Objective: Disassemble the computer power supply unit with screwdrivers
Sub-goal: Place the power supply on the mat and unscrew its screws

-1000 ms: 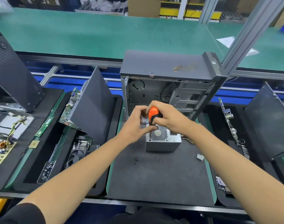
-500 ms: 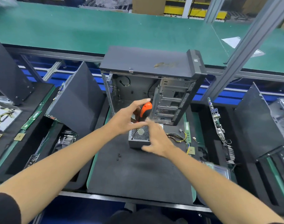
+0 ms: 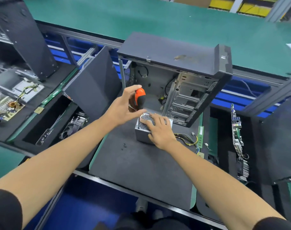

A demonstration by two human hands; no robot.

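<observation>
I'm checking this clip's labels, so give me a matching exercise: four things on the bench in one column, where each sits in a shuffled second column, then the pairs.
Things:
1. screwdriver
2. power supply unit
3. loose screws
4. computer case

Places:
A. on the black mat, left of the metal box
B. standing open behind the metal box
C. under the right hand, which lies flat on it
D. gripped by the left hand, tip at the box's top corner

Pairs: 1-D, 2-C, 3-A, 4-B
</observation>
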